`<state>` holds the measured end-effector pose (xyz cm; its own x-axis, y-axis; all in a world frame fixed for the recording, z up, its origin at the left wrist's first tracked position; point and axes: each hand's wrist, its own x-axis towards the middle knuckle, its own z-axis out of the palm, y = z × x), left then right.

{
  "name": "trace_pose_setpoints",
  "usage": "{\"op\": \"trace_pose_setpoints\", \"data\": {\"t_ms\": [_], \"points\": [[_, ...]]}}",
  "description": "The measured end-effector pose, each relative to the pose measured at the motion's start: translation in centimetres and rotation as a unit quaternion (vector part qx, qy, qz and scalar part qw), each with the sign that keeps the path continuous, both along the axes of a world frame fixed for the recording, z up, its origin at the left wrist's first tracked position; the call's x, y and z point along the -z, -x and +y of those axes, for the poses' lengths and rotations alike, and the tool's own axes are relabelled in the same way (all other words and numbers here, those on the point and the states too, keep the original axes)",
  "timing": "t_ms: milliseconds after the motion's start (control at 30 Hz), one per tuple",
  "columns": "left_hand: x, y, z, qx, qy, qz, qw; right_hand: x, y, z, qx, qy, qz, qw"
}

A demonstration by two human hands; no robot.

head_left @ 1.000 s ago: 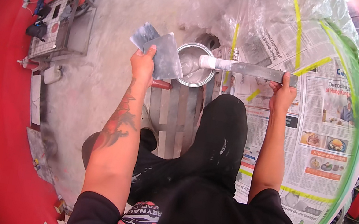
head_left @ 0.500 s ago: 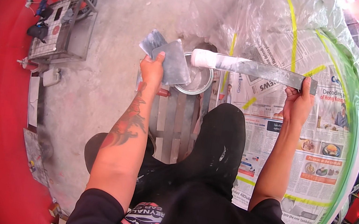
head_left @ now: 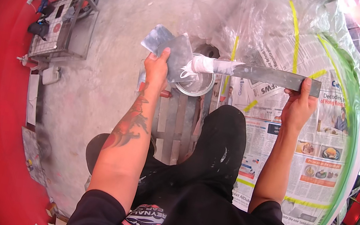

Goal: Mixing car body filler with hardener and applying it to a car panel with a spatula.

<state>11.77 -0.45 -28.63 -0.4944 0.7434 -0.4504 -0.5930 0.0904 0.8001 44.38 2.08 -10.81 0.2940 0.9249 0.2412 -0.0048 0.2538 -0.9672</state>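
Both hands have risen toward twelve o'clock since a moment ago: the right hand (head_left: 298,108), fingers wrapped round one end of the long flat grey blade (head_left: 267,75), now brings its white putty-laden tip (head_left: 202,64) against the grey spreaders (head_left: 173,54) pinched in the left hand (head_left: 156,68), directly above the open metal tin (head_left: 196,84). That soft load could drop past the tin onto the concrete floor (head_left: 123,22) if either tool tilts. Newspaper-masked panel (head_left: 321,150) crowds three o'clock; wire cart (head_left: 59,25) stands at ten.
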Motion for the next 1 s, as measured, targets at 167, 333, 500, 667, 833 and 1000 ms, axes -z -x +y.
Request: {"op": "trace_pose_setpoints", "data": {"t_ms": [167, 333, 500, 667, 833, 1000], "points": [[0.2, -0.2, 0.3, -0.011, -0.020, 0.044, 0.999, -1.2, 1.1, -0.4, 0.023, -0.005, -0.093, 0.995], [0.2, -0.3, 0.3, -0.025, -0.013, 0.064, 0.998, -1.8, 2.1, -0.5, 0.026, -0.029, -0.131, 0.991], [0.5, -0.6, 0.5, -0.037, -0.016, 0.069, 0.997, -2.0, 2.9, -0.6, 0.034, -0.034, -0.154, 0.987], [1.0, -0.8, 0.8, -0.048, -0.041, 0.070, 0.996, -3.0, 4.6, -1.0, 0.023, -0.060, -0.162, 0.985], [0.3, -1.1, 0.8, -0.049, -0.088, 0.064, 0.993, -4.8, 6.9, -1.8, 0.012, -0.063, -0.196, 0.978], [-1.3, -1.4, 0.9, -0.057, -0.110, 0.054, 0.991, -6.5, 8.9, -1.8, 0.018, -0.075, -0.241, 0.967]]}}
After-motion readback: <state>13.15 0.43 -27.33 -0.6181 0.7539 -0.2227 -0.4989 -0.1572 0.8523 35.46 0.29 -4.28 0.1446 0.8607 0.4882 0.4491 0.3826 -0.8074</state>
